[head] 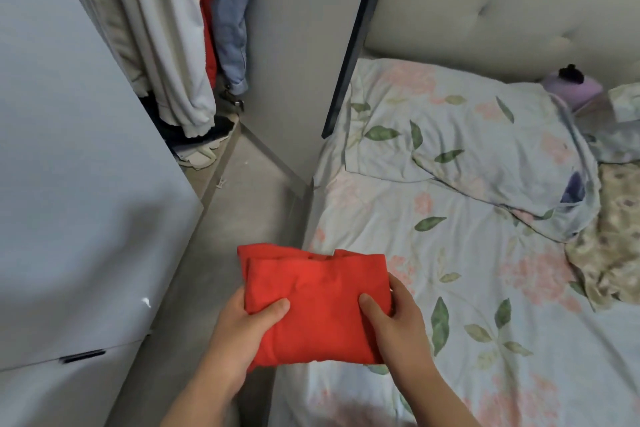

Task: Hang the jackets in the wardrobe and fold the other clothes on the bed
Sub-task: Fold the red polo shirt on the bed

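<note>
A folded red garment point(318, 302) is held near the bottom of the view, above the near left edge of the bed point(467, 288) and partly over the strip of grey floor point(225, 218) beside it. It is gripped at its near left corner by the left hand point(242, 326) and along its near right side by the right hand point(398, 319). Both thumbs are laid on top of the cloth and the fingers are curled under or round its edges, so both hands are closed on the garment. Whether the garment touches the sheet cannot be told.

The bed is covered with a pale sheet printed with pink flowers and green leaves. A pillow point(467, 135) in the same print is seen at the far end, against a padded headboard point(502, 3). A beige flowered cloth point(609, 236) is bunched at the right edge, and a small purple object point(571, 87) sits by the headboard.

At the far left the wardrobe point(287, 45) is seen open. Inside it, a white jacket with red stripes point(173, 28), a red jacket point(207, 28) and a denim jacket point(232, 17) are hung side by side. A heap of clothes point(201, 149) is seen at its bottom.
</note>
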